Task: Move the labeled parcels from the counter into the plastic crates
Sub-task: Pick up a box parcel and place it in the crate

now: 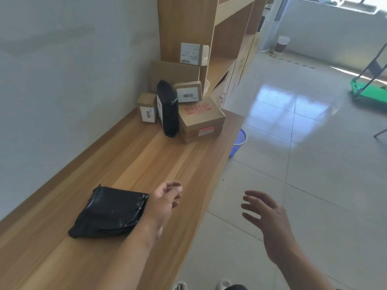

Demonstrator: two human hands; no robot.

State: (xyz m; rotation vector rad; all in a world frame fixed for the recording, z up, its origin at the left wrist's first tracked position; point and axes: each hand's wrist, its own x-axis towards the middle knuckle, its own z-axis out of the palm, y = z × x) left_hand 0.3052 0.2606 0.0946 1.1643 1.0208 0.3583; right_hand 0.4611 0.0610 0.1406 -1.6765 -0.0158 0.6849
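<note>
Flat black plastic mailer bag on the wooden counter, at 9 o'clock from the left hand, just beside the wrist; long axis toward 1 o'clock. Left hand nearer, fingers relaxed, grasping nothing. Right hand over the floor, fingers spread, empty. No crates visible.

Both hands, left and right, hover empty; black parcel lies on the counter.

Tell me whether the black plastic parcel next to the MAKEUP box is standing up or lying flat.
Standing up. The tall black plastic parcel rests on its narrow end on the wooden counter, leaning against the brown cardboard MAKEUP box.
</note>
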